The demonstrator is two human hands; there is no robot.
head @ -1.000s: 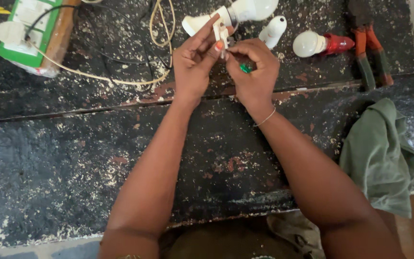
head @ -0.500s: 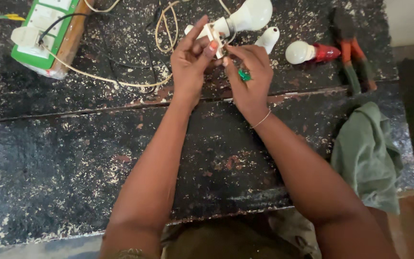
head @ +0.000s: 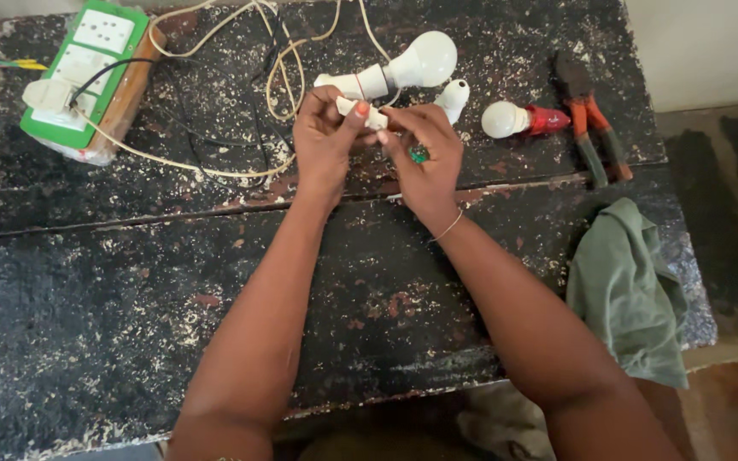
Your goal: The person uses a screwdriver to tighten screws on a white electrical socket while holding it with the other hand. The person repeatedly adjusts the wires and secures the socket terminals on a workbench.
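Note:
My left hand [head: 325,141] and my right hand [head: 427,158] meet over the far half of a worn black table [head: 215,290]. Between the fingertips of both sits a small white plastic part [head: 367,113]. A small green-handled tool [head: 419,154] also shows in my right hand, under the fingers. Just beyond the hands lies a white bulb [head: 403,70] in its white holder, touching the left hand's knuckles. A small white bulb base [head: 453,98] lies right of it.
A green and white socket board [head: 87,72] with cream and black cables [head: 215,102] lies far left. A red-based bulb [head: 518,119] and orange-handled pliers [head: 589,115] lie far right. A green cloth [head: 629,290] hangs over the table's right edge.
The view has shifted, so the table sits lower in frame. The white part now lies more level between my fingertips, and both hands have stayed together.

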